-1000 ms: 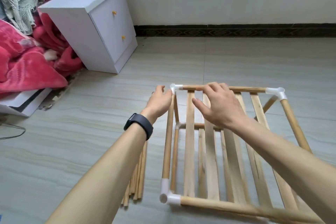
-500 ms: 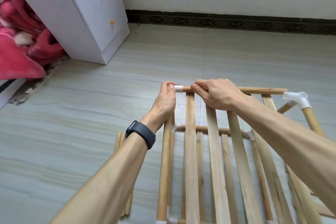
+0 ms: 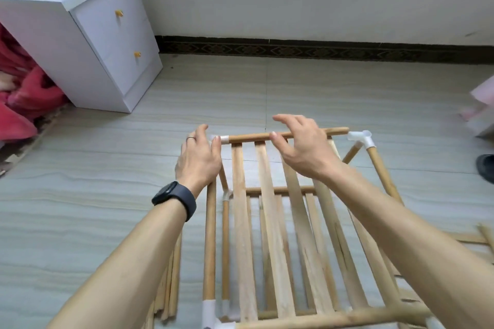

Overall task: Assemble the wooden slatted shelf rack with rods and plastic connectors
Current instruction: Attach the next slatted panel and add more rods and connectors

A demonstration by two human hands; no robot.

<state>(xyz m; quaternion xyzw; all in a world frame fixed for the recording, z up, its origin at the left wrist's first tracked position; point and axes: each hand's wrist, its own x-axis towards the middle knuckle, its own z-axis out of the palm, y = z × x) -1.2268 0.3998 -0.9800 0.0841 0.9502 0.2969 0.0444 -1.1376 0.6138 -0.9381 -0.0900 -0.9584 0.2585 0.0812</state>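
1. The pale wooden slatted shelf rack [image 3: 242, 235] stands on the grey tiled floor [image 3: 93, 195], toward its near edge. It is well apart from the white two-drawer cabinet [image 3: 88, 43] in the floor's far left corner.
2. A round wooden top rod [image 3: 248, 138] runs along the rack's far edge. Its left end sits in the white plastic left corner connector [image 3: 224, 139]. Its right end stops just short of the white plastic elbow connector [image 3: 361, 137] at the far right corner, with a gap showing between them.
3. The left hand [image 3: 199, 160], with a black watch [image 3: 175, 199] on its wrist, is relaxed and holds nothing. Its thumb is beside the left corner connector, but I cannot tell whether it touches.
4. The right hand [image 3: 302, 147] is spread wide over the middle of the top rod, with the thumb tip on the wood and nothing gripped.
5. The step in hand looks to be seating that free right end. Brace the left corner so its joint does not pull out, and grasp the rod close to the free end.
6. Turn the elbow connector until its socket faces the rod, then push straight along the rod's length, not downward.
7. The slats' far ends meet this rod, so lifting it high could likely disturb them.
8. A bundle of loose rods [image 3: 171, 275] lies on the floor just beside the rack's left side.
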